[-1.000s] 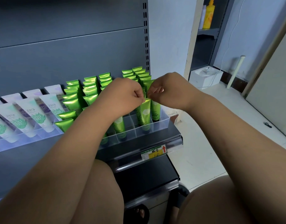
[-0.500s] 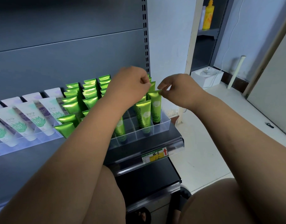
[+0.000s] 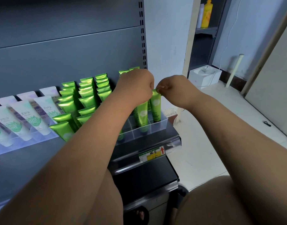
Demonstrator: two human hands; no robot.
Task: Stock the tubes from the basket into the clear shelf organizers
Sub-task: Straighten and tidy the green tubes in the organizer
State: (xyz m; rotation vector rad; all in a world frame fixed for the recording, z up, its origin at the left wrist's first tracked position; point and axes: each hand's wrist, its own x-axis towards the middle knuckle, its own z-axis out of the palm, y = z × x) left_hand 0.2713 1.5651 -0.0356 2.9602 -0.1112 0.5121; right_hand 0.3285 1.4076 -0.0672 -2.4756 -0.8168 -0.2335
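Green tube, upright with its dark lower end down in a right-end compartment of the clear organizer: your right hand pinches the flat crimped top edge between thumb and fingertip. Your left hand sits just beside it, its curled fingers turned away from the camera, so you cannot tell whether it grips the neighbouring tube. Risks: the tube skin is a glossy, foil-like laminate and likely slick, so a pinch on the thin crimp may slip. The body is tall and narrow, tapering from a round base to a flat seal. If you release it before the base is seated, it may lean onto its neighbour or tip over the low wall. The organizer is thin, rigid, transparent plastic with upright dividers, and it rests close to the shelf lip above the price label. A hard downward or outward push could slide it toward that edge. The basket is not in view.
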